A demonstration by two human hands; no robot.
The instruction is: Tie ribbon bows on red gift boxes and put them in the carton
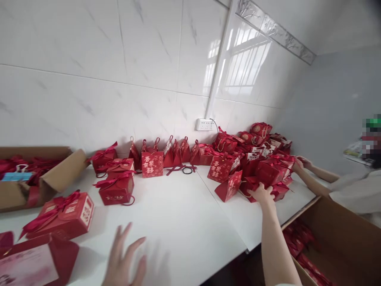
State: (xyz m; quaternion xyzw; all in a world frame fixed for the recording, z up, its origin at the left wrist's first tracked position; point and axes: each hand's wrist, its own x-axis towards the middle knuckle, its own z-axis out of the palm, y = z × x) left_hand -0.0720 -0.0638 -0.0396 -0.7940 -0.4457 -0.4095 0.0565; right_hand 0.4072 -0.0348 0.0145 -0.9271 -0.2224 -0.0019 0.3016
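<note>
My left hand (pixel 125 258) is raised over the near edge of the white table, fingers spread and holding nothing. A red ribboned gift box (pixel 116 188) stands beyond it. At the right, my right hand (pixel 262 195) reaches into a heap of red gift boxes. Its fingers are apart and touch the front of a low red box (pixel 279 192); the undersides of the fingertips are hidden. Just left of that hand, a red triangular box (pixel 228 186) leans on the table, with a square-faced red box (pixel 219 168) behind it.
Several pointed red boxes (pixel 168 153) line the wall. A black ring (pixel 187 171) lies before them. Cartons stand at the left (pixel 64 171) and lower right (pixel 336 238), holding red items. Another person's hands (pixel 300 163) touch the heap's right side. A socket strip (pixel 205 124) is on the wall.
</note>
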